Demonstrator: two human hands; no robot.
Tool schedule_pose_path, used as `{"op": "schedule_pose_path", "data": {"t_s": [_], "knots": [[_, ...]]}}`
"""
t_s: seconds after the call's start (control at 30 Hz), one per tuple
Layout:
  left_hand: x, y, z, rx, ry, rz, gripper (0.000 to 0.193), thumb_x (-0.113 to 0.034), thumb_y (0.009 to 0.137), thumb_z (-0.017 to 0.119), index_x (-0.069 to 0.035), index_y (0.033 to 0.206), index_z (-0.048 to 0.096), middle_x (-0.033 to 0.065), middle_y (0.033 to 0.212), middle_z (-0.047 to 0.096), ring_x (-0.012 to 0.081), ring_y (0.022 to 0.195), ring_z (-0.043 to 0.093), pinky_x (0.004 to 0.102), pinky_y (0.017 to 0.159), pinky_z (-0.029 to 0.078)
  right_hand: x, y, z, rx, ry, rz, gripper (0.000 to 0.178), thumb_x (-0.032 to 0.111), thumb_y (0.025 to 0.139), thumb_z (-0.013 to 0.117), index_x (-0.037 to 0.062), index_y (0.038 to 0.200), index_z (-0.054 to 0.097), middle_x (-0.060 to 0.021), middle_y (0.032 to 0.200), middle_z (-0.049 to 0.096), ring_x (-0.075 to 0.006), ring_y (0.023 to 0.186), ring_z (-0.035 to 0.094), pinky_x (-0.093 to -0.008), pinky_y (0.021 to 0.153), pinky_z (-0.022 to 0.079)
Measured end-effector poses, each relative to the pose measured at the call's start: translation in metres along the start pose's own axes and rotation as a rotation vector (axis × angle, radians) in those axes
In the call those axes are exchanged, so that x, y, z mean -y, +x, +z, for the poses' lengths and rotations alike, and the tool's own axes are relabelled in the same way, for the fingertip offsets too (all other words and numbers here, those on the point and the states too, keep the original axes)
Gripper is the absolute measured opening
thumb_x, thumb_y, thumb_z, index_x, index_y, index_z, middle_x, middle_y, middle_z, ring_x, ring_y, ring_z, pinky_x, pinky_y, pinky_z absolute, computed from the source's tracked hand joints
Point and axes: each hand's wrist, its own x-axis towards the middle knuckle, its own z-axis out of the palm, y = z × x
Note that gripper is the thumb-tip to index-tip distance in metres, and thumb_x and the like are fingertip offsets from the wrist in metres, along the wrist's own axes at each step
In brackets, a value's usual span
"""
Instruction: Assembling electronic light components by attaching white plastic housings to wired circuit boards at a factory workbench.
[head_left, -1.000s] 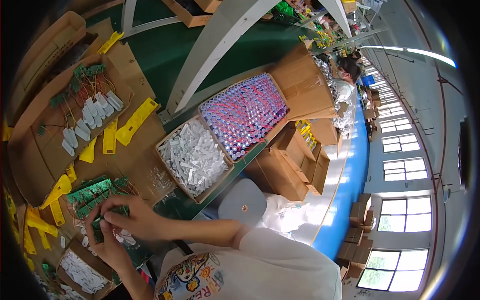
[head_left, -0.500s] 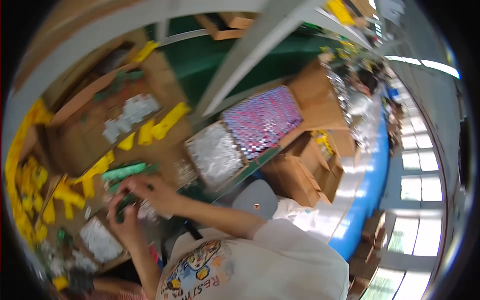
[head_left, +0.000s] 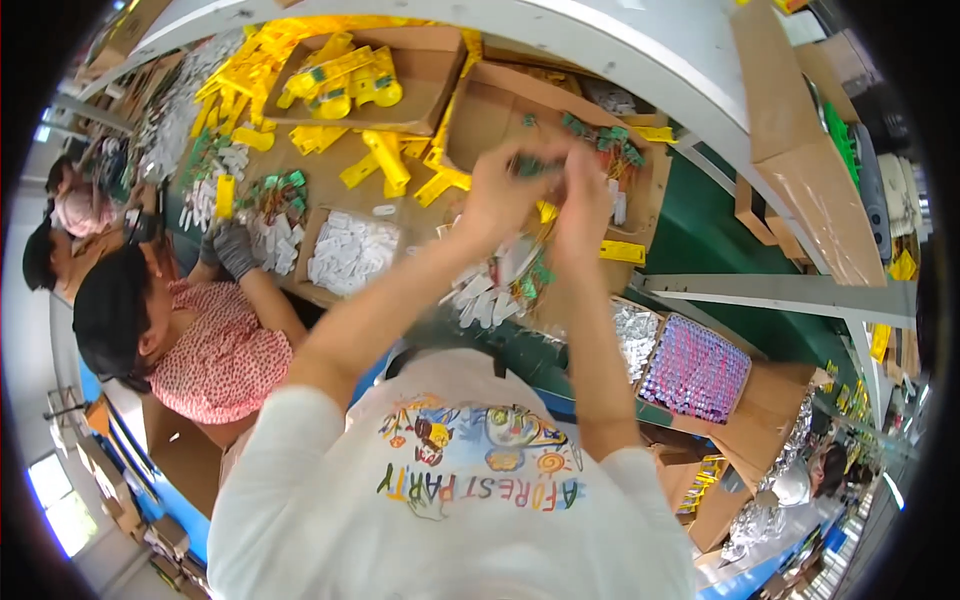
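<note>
Green board (head_left: 530,166) is showing as a dark, blurred patch between the person's two hands, which are hovering over the counter (head_left: 700,240) by a cardboard tray (head_left: 488,108). The left hand (head_left: 495,195) seems to be closing its grip around the board, fingers bent and nearly together; the right hand (head_left: 583,205) is reaching its fingertips close to it, but blur is hiding whether that grip is pinching anything, so I cannot tell. Below the hands, thin wires (head_left: 541,238) and white tabs (head_left: 487,303) are lying in a loose pile; whether any wire is joining the held board, I cannot make out. That is one likely trouble: a wire could be snagging on the pile and tearing off if the hands are pulling apart. A board so small could also be slipping out if the fingers are loosening, and dropping among the wired boards (head_left: 628,150) in the tray. Yellow pieces (head_left: 436,188) are lying left of the forearms, and a yellow strip (head_left: 622,251) is lying to the right. Farther left, a co-worker's gloved hands (head_left: 236,250) are resting near another pile
</note>
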Motion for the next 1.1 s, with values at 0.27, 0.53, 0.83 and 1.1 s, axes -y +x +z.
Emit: {"op": "schedule_pose_path", "data": {"t_s": [0.27, 0.53, 0.83, 1.1], "knots": [[0.043, 0.116, -0.083, -0.122, 0.290, 0.246, 0.058, -0.016, 0.077, 0.074, -0.003, 0.126, 0.046, 0.0131, 0.110, 0.063, 0.0215, 0.096, 0.061, 0.0320, 0.084, 0.049, -0.086, 0.119, -0.037, -0.025, -0.304, -0.368, 0.032, 0.028, 0.087, 0.062, 0.0011, 0.105, 0.058, -0.0080, 0.099, 0.063, -0.0167, 0.094, 0.058, -0.0300, 0.082, 0.044], [0.120, -0.117, -0.132, -0.218, 0.139, -0.524, 0.024, 0.000, 0.084, 0.052, -0.003, 0.106, 0.060, 0.0062, 0.096, 0.065, 0.0136, 0.087, 0.062, 0.0241, 0.075, 0.049, -0.199, -0.034, -0.056, 0.224, -1.107, -0.128, 0.017, 0.020, 0.079, 0.068, 0.0086, 0.091, 0.063, -0.0114, 0.091, 0.062, -0.0330, 0.086, 0.060, -0.0418, 0.076, 0.048], [0.115, -0.129, -0.118, 0.065, 0.103, -0.399, 0.026, 0.006, 0.081, 0.047, 0.001, 0.103, 0.060, 0.0078, 0.092, 0.064, 0.0144, 0.085, 0.062, 0.0267, 0.076, 0.051, -0.193, -0.055, -0.057, 0.184, -0.900, -0.089, 0.023, 0.017, 0.077, 0.068, 0.0081, 0.096, 0.059, -0.0124, 0.094, 0.056, -0.0368, 0.106, 0.049, -0.0454, 0.089, 0.042], [0.112, -0.132, -0.098, 0.130, 0.155, -0.392, 0.028, 0.010, 0.080, 0.045, 0.001, 0.103, 0.060, 0.0082, 0.092, 0.064, 0.0145, 0.086, 0.062, 0.0261, 0.076, 0.050, -0.195, -0.056, -0.053, 0.352, -1.158, -0.027, 0.017, 0.018, 0.085, 0.060, 0.0072, 0.097, 0.056, -0.0145, 0.099, 0.060, -0.0362, 0.090, 0.059, -0.0454, 0.077, 0.050]]}}
